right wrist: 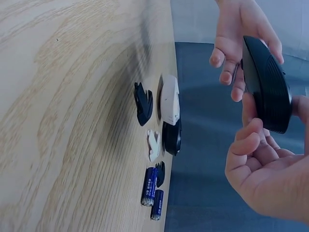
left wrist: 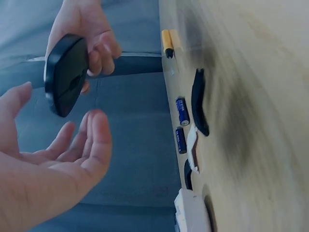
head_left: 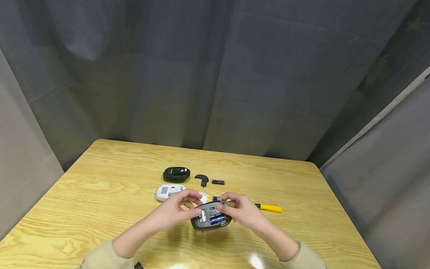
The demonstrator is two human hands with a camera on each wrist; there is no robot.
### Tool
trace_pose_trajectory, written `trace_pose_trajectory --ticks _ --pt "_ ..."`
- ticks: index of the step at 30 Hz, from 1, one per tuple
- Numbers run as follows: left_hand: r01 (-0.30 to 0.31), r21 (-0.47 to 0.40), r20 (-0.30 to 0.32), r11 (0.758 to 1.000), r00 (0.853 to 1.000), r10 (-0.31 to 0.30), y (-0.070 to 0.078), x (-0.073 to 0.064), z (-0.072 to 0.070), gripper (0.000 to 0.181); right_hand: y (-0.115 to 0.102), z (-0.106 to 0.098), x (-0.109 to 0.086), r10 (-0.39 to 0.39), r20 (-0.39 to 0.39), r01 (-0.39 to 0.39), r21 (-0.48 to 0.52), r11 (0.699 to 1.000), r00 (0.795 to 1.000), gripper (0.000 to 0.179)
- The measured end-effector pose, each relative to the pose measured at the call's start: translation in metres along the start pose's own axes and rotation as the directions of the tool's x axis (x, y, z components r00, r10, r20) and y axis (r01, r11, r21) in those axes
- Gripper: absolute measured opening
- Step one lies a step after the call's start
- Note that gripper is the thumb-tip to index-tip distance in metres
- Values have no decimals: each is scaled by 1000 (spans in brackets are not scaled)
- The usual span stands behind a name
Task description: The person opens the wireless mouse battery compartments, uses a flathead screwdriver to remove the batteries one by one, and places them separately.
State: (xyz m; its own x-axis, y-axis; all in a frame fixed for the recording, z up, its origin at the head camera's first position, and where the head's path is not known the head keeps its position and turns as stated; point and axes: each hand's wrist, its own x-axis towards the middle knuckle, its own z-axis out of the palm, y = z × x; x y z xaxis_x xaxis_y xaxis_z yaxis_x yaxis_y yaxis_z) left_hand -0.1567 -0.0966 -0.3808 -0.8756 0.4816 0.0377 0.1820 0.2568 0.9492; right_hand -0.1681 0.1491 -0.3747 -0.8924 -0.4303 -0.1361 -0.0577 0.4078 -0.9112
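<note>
A black computer mouse [head_left: 206, 223] is held above the table, its underside up and its battery bay uncovered, a blue battery [head_left: 217, 219] lying inside. My right hand [head_left: 242, 211] pinches the mouse at its right end between thumb and fingers. At the other end is my left hand [head_left: 178, 207], thumb and fingers spread; the left wrist view shows a gap between this hand [left wrist: 63, 159] and the mouse [left wrist: 66, 75]. Beneath the hands lie a black battery cover [right wrist: 143, 104], a white cover [right wrist: 153, 145] and two blue batteries, one [right wrist: 149, 186] nearer.
Behind the left hand lie a white mouse [head_left: 164, 191] and another black mouse [head_left: 176, 174], both underside up. A second black cover [head_left: 202, 179] and a battery [head_left: 218, 182] lie farther back. A yellow-handled tool [head_left: 270, 208] is on the right. Grey curtains [head_left: 215, 74] surround the wooden table [head_left: 295, 231].
</note>
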Motion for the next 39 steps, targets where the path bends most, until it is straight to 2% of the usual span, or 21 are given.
trace_pose_trajectory --ticks 4,8,12,15,21,28,39 --pt "-68 61 -67 996 995 72 -3 -3 8 53 -1 -2 -3 23 -37 -23 22 999 999 37" --pt "-126 139 -127 982 981 144 -7 -5 15 63 0 -4 -3 25 -56 -22 50 998 998 37" --pt "-166 207 -171 964 964 202 -9 -5 21 73 1 -4 -3 22 -65 -17 81 997 998 37" --pt "-174 250 -188 953 956 224 -9 -4 24 76 1 -4 -2 29 -62 -22 124 992 998 37" --pt "-150 259 -188 954 961 202 -10 -1 26 79 2 -2 -3 52 -41 -44 178 983 998 41" --pt "-143 217 -161 966 970 180 -11 1 28 75 1 1 -3 69 -40 -61 184 981 997 42" --pt "-142 152 -159 978 973 166 -12 2 27 65 2 4 -1 46 -24 -41 163 986 999 38"
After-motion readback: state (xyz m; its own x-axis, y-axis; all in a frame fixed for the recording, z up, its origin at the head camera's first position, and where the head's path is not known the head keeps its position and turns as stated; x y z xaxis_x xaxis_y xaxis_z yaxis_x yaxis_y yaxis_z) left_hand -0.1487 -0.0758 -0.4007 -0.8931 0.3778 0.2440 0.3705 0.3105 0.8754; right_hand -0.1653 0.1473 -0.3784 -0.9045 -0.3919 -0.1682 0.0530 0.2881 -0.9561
